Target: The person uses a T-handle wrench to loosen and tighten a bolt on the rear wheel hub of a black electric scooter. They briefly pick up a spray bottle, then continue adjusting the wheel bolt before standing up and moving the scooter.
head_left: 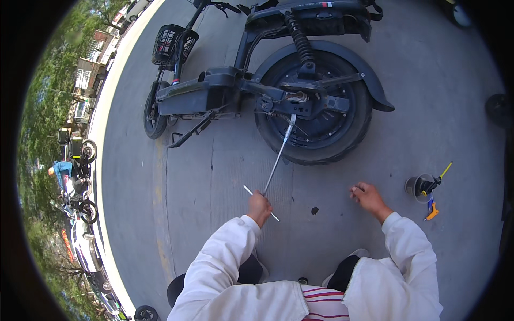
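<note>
My left hand [259, 208] is closed round the crossbar of a T-handle socket wrench [277, 160]. The wrench's long metal shaft runs up to the rear wheel [348, 144] of a black electric bike [214, 88], and its tip meets the bracket [302, 108] beside the hub. Whether the tip sits on a nut is too small to tell. My right hand [369, 199] hovers over the ground to the right, apart from the wheel, its fingers curled together; anything pinched between them cannot be made out.
A clear tub [412, 187] of tools stands on the pavement at right, a yellow rod sticking out. An orange-handled tool [432, 212] lies beside it. The bike's kickstand [195, 131] juts out at left. Another person [63, 168] is among parked motorbikes far left.
</note>
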A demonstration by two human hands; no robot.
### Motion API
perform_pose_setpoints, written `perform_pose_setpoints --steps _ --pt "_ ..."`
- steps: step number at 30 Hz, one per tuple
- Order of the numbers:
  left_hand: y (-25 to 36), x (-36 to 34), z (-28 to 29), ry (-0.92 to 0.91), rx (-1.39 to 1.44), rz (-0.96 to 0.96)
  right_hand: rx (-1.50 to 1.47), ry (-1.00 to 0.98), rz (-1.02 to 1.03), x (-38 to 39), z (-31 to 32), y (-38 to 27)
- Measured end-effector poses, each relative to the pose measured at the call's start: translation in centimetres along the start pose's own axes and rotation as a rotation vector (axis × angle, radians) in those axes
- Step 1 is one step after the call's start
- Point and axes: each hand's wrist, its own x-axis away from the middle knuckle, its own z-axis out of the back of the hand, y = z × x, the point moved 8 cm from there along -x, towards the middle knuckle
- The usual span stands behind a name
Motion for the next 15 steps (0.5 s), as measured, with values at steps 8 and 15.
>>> perform_pose_setpoints --steps 8,15 --pt "-1.1 -0.5 0.8 -0.025 0.038 0.058 0.017 -0.020 -0.060 0.5 0.2 3.0" --pt "-1.2 -2.9 0.9 -0.035 -0.045 -0.002 0.059 -0.055 -0.017 0.6 -1.4 0.3"
